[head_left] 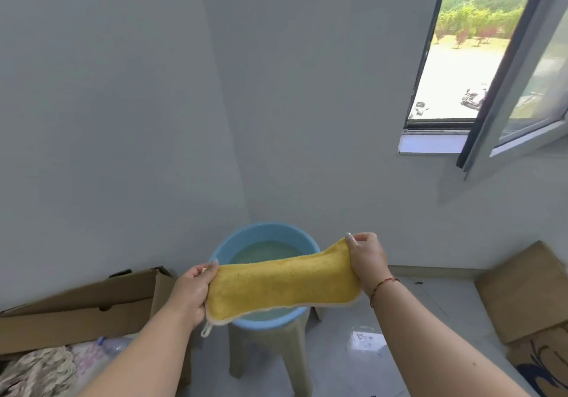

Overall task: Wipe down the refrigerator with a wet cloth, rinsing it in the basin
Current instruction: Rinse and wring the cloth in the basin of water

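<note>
Yellow cloth point(282, 286) is being held stretched between both hands, in the air directly over the basin point(227, 243). Long axis is running left to right across the view, tilted: right end is sitting higher and farther away, left end lower and nearer the camera. Cloth is pinching in at the middle and flaring at both ends, roughly a bone outline. Face is looking fuzzy, like microfibre or sponge cloth, with a pale off-white border stitched along the lower edge. A small white hanging loop point(206, 330) is dangling from the lower-left corner.

Left hand point(192, 292) is gripping the left end, fingers curled round the edge, thumb on top. Right hand point(367, 258) is pinching the upper right corner between thumb and fingers; a thin red string bracelet point(382, 286) is sitting on that wrist.

Basin is round, light blue, smooth plastic, holding pale cloudy water. It is resting on a beige plastic stool point(295, 347) with splayed legs, in the corner of plain grey-white walls. Floor is looking glossy and grey.

Flattened brown cardboard point(80, 310) is leaning against the left wall, and more cardboard is sitting on the right. A window point(461, 58) at upper right is standing open onto trees and bright ground.
</note>
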A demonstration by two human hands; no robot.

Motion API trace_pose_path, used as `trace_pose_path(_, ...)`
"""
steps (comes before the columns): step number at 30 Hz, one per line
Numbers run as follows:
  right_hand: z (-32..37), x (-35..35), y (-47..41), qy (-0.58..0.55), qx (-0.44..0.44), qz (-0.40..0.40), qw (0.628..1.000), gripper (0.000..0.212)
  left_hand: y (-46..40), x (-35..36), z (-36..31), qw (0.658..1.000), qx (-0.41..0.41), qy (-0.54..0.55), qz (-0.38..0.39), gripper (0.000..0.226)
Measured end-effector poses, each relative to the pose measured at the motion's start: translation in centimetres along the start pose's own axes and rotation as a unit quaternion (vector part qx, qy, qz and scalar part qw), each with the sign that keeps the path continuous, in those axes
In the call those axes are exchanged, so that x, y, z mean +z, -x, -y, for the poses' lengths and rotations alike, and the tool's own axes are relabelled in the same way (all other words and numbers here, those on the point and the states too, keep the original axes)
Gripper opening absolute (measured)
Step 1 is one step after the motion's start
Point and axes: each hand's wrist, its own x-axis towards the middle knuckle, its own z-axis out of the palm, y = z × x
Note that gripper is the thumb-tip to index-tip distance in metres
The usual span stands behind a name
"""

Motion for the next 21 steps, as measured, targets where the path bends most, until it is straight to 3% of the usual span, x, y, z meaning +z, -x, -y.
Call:
trace_pose_path(6, -0.1, 5.5, -9.5, 0.130, -0.029, 0.074, 0.988, 0.045, -10.3, 3.2, -1.7, 0.997, -0.019, -0.064, 0.026, 0.038)
trace_pose_path(10, -1.5, 10.1, -14.6, 0.225, -0.024, 0.136, 0.964, 0.040, -17.2, 4.2, -0.2, 0.957, -0.003, -0.289, -0.021, 0.034)
trace_pose_path(12, -3.0, 12.5, -16.6, 0.287, -0.021, 0.170, 0.942, 0.042, -19.8, 4.3, 0.5, 0.907, 0.009, -0.420, -0.019, 0.045)
trace_pose_path(15, -5.5, 15.0, -18.1, 0.418, -0.050, 0.176, 0.890, 0.046, -21.5, 3.9, 1.8, 0.773, 0.000, -0.634, 0.023, 0.071)
trace_pose_path(16, -6.4, 15.9, -18.4, 0.445, -0.055, 0.183, 0.875, 0.045, -22.0, 3.7, 2.4, 0.744, -0.020, -0.667, 0.039, 0.073)
trace_pose_path(21, -10.1, 19.8, -19.2, 0.511, -0.064, 0.257, 0.818, 0.052, -24.9, 3.0, 6.6, 0.663, -0.057, -0.737, 0.121, 0.075)
